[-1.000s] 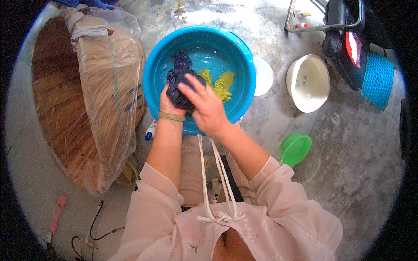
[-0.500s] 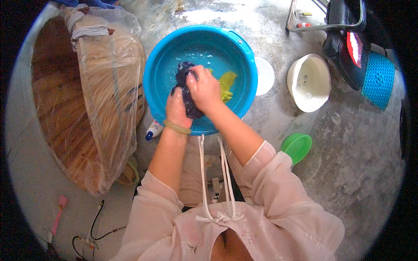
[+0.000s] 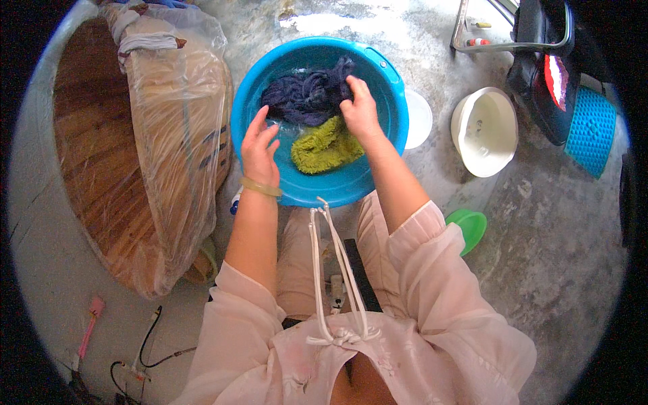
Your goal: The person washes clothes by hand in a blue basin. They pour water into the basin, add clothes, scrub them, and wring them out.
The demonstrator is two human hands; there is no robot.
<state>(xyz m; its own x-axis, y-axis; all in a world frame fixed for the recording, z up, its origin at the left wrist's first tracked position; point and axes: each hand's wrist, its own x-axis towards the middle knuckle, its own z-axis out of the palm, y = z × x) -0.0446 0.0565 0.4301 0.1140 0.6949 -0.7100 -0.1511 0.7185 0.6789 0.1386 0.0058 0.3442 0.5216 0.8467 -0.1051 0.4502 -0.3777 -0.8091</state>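
Inside a round blue basin (image 3: 244, 88) lie a wet, crumpled dark navy cloth (image 3: 297, 98) and a shaggy yellow-green cloth (image 3: 324, 147). The navy one is spread along the far side, with the green one nearer to me, partly against it. My right hand (image 3: 362, 111) grips the right end of the navy cloth, its fingers curled at the bunched edge. At the basin's left side my left hand (image 3: 260, 150) is open and holds nothing, fingers apart, just short of the navy cloth. A pale bangle (image 3: 262, 187) circles the left wrist.
Right of the basin are a white round lid (image 3: 418, 120), a cream bowl (image 3: 466, 128), a green bowl (image 3: 470, 229) and a blue textured basket (image 3: 591, 131). A plastic-wrapped wooden piece (image 3: 175, 135) stands close on the left. A blue-capped bottle (image 3: 234, 202) is half hidden beside the basin.
My hands have moved apart. The navy cloth, squeezed between both hands before, now lies loosened at the basin's far side. The green cloth has shifted left and nearer, and shows more fully.
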